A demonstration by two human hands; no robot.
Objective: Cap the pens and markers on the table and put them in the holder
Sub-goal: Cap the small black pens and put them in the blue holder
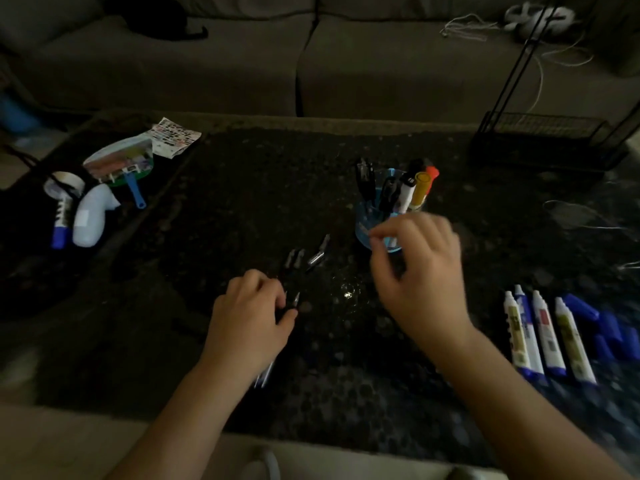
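My left hand (249, 317) grips a thin dark pen (295, 300); its metal tip pokes out past my fingers and its tail shows under my wrist. My right hand (419, 271) is blurred and hovers just in front of the blue see-through holder (363, 230), fingers loosely curled with nothing seen in them. Several capped markers (420, 188) and dark pens stand in the holder. Small dark pen caps (317, 258) lie on the table between my hands. At the right lie several uncapped white markers (540, 334) beside their blue caps (609, 327).
The dark speckled table (242, 202) reaches a grey sofa (207, 64) behind. At far left sit a tape roll (65, 181), a white bottle (90, 216) and a plastic pouch (119, 161). A black wire rack (543, 133) stands at back right.
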